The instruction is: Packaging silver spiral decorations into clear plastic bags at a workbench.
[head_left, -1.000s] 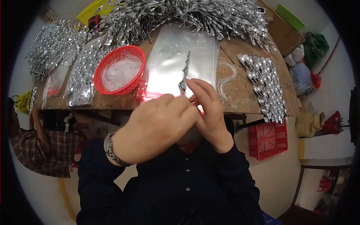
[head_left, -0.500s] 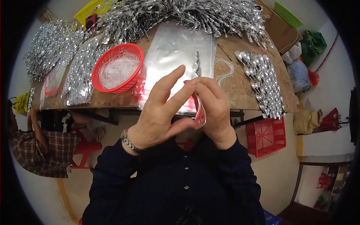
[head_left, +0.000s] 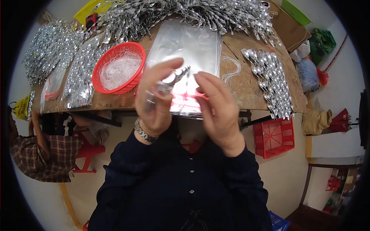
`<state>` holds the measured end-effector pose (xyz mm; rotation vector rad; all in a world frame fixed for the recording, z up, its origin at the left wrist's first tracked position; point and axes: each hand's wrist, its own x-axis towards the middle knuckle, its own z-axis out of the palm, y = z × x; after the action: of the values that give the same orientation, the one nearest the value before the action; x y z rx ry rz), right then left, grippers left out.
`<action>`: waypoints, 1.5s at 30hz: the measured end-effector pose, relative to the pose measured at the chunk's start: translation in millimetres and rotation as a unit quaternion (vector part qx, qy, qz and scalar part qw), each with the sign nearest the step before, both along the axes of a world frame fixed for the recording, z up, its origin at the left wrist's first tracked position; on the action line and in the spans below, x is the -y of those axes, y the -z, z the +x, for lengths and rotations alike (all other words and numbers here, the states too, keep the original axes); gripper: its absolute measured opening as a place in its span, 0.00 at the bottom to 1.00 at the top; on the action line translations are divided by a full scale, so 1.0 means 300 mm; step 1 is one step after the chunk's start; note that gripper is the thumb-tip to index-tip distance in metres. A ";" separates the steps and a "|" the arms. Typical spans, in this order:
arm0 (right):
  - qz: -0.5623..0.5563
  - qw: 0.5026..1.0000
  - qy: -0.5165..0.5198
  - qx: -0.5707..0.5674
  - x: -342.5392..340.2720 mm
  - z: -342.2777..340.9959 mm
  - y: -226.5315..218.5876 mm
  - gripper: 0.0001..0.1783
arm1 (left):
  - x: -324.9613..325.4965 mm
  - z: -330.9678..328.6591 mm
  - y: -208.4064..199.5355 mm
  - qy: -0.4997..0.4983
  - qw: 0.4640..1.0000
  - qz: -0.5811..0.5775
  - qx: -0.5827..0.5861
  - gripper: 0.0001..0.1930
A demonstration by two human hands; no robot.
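Observation:
My left hand (head_left: 154,102), with a metal watch on its wrist, is closed round a shiny silver twisted ornament (head_left: 169,80), whose tip points up and right past the thumb. Motion smears the fingers and part of the ornament. My right hand (head_left: 221,109) is to the right of it, thumb and fingers apart, with nothing visible between them. Both hands are over the near end of a stack of clear plastic bags (head_left: 189,40) with a pinkish-red band. A red basket (head_left: 95,85) of clear thread (head_left: 120,72) stands left of the stack.
Silver twisted ornaments lie in a row (head_left: 271,84) at the right, a long heap (head_left: 185,15) behind and piles (head_left: 50,50) at the left. White cord (head_left: 231,71) lies beside the bags. A red crate (head_left: 274,138) sits on the floor. A person in a plaid shirt (head_left: 46,158) is at the left.
My hands were together round a reddish, curved strip with the ornament's twisted end standing up behind. They have parted; the left moved left with the ornament, and the right hand opened.

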<state>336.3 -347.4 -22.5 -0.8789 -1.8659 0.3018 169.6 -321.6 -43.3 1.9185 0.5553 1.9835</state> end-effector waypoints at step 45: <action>-0.282 0.946 0.030 -0.159 -0.115 0.338 0.127 0.03 | 0.057 0.111 0.132 0.229 0.810 -0.534 0.078 0.14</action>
<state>437.7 -313.0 -60.5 -1.1852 -1.4616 0.9157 203.0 -338.8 -82.9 1.0120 0.8187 1.0714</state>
